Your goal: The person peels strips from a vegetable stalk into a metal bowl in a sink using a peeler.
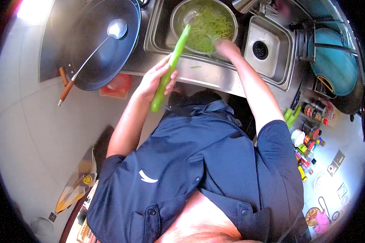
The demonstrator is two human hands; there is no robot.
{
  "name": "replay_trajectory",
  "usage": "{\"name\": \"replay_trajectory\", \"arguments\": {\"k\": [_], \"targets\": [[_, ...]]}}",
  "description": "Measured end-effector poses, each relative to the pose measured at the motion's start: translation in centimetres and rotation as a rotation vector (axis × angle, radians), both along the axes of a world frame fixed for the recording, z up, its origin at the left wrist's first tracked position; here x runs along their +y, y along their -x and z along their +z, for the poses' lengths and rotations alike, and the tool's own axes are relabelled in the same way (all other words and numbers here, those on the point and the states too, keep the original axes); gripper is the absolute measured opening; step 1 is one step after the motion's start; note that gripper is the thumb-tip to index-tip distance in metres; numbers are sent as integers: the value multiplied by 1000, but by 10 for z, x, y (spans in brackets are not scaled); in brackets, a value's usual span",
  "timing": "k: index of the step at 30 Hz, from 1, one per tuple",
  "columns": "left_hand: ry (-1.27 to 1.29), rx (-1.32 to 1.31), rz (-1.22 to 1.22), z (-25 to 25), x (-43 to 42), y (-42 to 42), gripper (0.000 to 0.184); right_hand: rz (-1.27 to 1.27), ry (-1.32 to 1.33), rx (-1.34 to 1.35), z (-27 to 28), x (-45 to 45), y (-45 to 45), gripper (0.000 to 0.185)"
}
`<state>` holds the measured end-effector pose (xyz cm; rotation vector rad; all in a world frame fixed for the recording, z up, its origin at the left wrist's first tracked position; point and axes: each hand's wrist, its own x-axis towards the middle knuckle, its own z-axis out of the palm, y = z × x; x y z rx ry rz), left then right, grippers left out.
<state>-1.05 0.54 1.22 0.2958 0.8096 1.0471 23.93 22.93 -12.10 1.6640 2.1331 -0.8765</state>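
Observation:
My left hand (159,79) is wrapped round a long, pale green vegetable stalk (172,67), which tilts up and to the right. Its upper tip overlaps the near left rim of a steel bowl (181,29) in my view. Inside the bowl lies a heap of thin green shreds (213,26). At the bowl's lower right edge is my right hand (226,48), smeared by motion. Its fingers are not clear, and I cannot make out whether they hold anything. A small green sliver (195,67) lies on the steel sink edge below the bowl.
On the left, a dark wok (97,56) holds a ladle (117,29) with a wooden handle. A second sink basin (267,67) lies right of the bowl. Further right are a blue-green round basin (334,60), more green stalks (291,116) and several bottles (308,141).

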Motion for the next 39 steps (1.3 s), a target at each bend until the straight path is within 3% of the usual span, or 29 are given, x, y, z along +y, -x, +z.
{"name": "replay_trajectory", "arguments": {"k": [1, 4, 8, 11, 13, 14, 16, 18, 21, 27, 34, 39], "targets": [[5, -15, 14, 1, -1, 1, 62, -126, 95, 89, 1, 1, -1, 56], [0, 25, 66, 1, -7, 0, 64, -116, -76, 130, 5, -15, 1, 54], [22, 28, 78, 0, -15, 3, 64, -108, -43, 149, 27, -30, 8, 49], [26, 33, 101, -2, -21, 6, 64, -42, -55, 211, 44, -49, 12, 50], [34, 35, 112, -6, -26, 9, 64, 151, -43, 290, 50, -60, 14, 51], [34, 41, 120, -7, -27, 10, 64, 161, -77, 362, 20, -69, 8, 52], [23, 44, 115, -9, -29, 12, 64, 297, -6, 246, 48, -81, 15, 59], [29, 20, 100, -10, -30, 14, 64, 306, -59, 311, 51, -90, 13, 52], [37, 6, 88, -6, -29, 14, 65, 269, -109, 339, 47, -93, 13, 43], [12, 15, 113, -2, -29, 12, 66, 207, -210, 392, 40, -96, 13, 43], [10, 29, 103, -1, -32, 14, 66, 241, -122, 317, 34, -90, 20, 38], [39, 49, 92, 1, -31, 14, 66, 113, -153, 313, 34, -85, 15, 41]]}}
